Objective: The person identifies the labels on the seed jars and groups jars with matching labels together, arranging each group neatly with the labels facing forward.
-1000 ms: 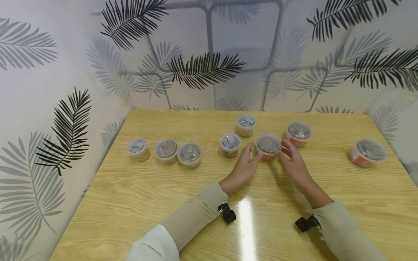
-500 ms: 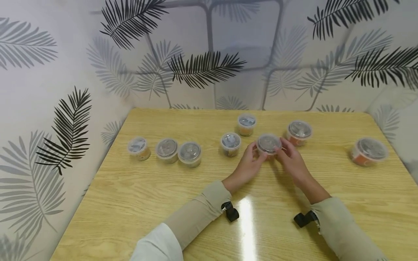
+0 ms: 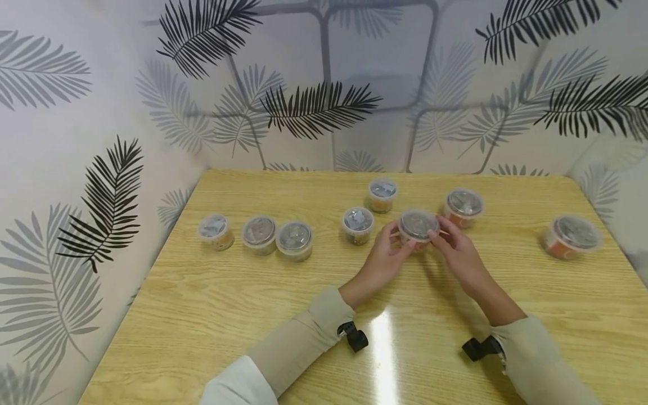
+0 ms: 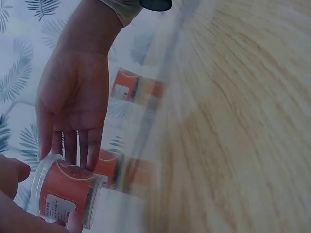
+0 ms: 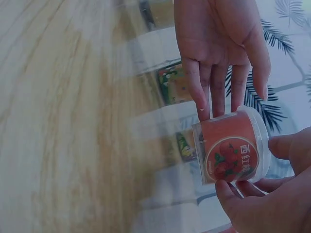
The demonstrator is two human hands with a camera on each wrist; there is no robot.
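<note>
A small clear lidded tub with a red tomato label [image 3: 417,224] is held between both hands just above the wooden table [image 3: 243,315]. My left hand [image 3: 385,256] pinches its left side between thumb and fingers. Opposite it, my right hand [image 3: 458,253] grips the right side. In the left wrist view the tub [image 4: 65,191] lies on its side, with the right hand's fingers [image 4: 77,145] on its rim and my left hand [image 4: 12,213] beneath. In the right wrist view the tub [image 5: 233,150] sits between the left hand's fingers [image 5: 214,92] and my right hand [image 5: 267,208].
Several more lidded tubs stand on the table: a row of three at the left [image 3: 258,232], two near the middle [image 3: 358,223] [image 3: 382,194], one behind the right hand [image 3: 463,205] and one far right [image 3: 572,235]. Leaf-patterned walls [image 3: 76,140] enclose the table.
Both hands have closed in on the red-labelled tub from either side and raised it slightly off the table. The other tubs have not moved.
</note>
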